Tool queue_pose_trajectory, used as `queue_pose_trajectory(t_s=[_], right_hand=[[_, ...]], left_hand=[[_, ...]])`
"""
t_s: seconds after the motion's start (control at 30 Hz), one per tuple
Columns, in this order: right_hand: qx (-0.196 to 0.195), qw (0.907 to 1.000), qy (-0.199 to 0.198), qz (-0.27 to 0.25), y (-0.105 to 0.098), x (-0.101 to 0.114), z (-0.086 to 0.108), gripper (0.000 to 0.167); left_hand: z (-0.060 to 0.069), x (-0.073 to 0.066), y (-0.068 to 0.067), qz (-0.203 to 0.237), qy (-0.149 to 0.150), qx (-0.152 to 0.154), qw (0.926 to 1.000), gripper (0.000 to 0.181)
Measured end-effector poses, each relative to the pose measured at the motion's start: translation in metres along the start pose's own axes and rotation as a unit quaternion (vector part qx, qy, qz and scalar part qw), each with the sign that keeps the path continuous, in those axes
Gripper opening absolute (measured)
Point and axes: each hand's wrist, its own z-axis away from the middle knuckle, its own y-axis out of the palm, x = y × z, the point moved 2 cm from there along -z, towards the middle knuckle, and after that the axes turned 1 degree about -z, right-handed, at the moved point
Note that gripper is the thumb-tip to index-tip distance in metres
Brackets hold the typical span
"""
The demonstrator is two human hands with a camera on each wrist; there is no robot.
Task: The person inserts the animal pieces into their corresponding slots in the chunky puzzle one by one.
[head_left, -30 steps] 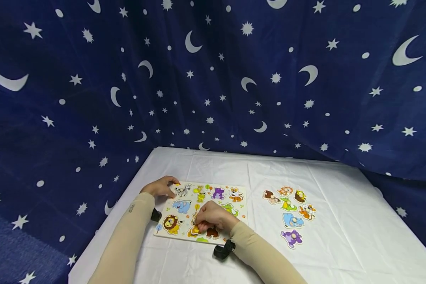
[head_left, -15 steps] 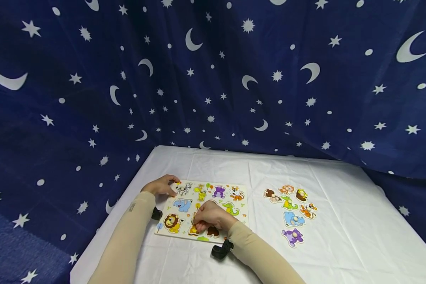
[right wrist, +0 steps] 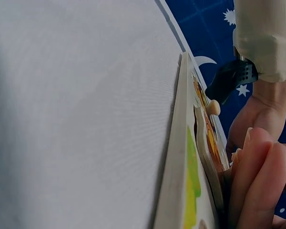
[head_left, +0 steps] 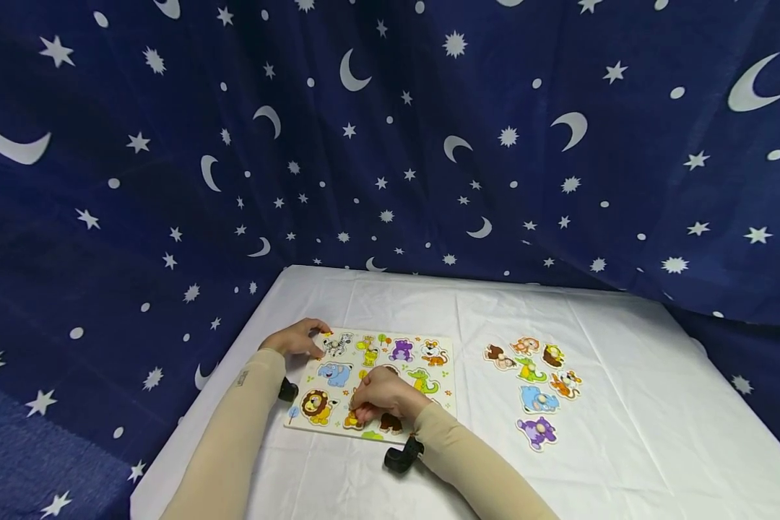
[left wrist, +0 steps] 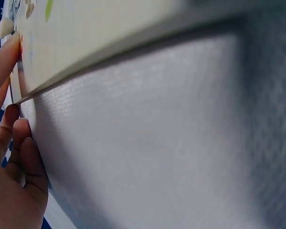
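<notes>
The puzzle board with animal pictures lies on the white table. At its far left corner, my left hand grips the edge; in the left wrist view that hand has its thumb on top of the board and fingers by the side. Over the near middle, my right hand pinches an orange animal piece, partly covered by the fingers. In the right wrist view the piece sits slightly raised and tilted on the board, beside the curled fingers of that hand.
Several loose animal pieces lie right of the board, among them a purple hippo, a blue elephant, a green crocodile and a tiger. A blue curtain with moons and stars hangs behind the table.
My right hand has shifted very slightly left with the orange piece under its fingers. The left hand keeps its grip on the board's corner. The head view has moved a little.
</notes>
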Motion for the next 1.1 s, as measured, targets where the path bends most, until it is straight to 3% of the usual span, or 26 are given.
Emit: queue_pose_trajectory(t_s=[0.47,0.7,1.1], right_hand=[[-0.017,0.9998,0.004,-0.011,-0.0064,-0.0032,-0.0022,0.004],[-0.001,1.0000,0.001,-0.009,-0.0035,-0.0040,-0.0026,0.017],[-0.010,0.9997,-0.011,0.018,0.0033,-0.0013,0.0038,0.018]], left_hand=[[-0.0029,0.0003,0.0008,0.022,-0.007,0.000,0.9997,0.051],[-0.0016,0.0003,0.0003,0.021,-0.006,0.002,0.9998,0.052],[0.0020,-0.0007,0.0011,0.017,-0.008,0.000,0.9998,0.052]])
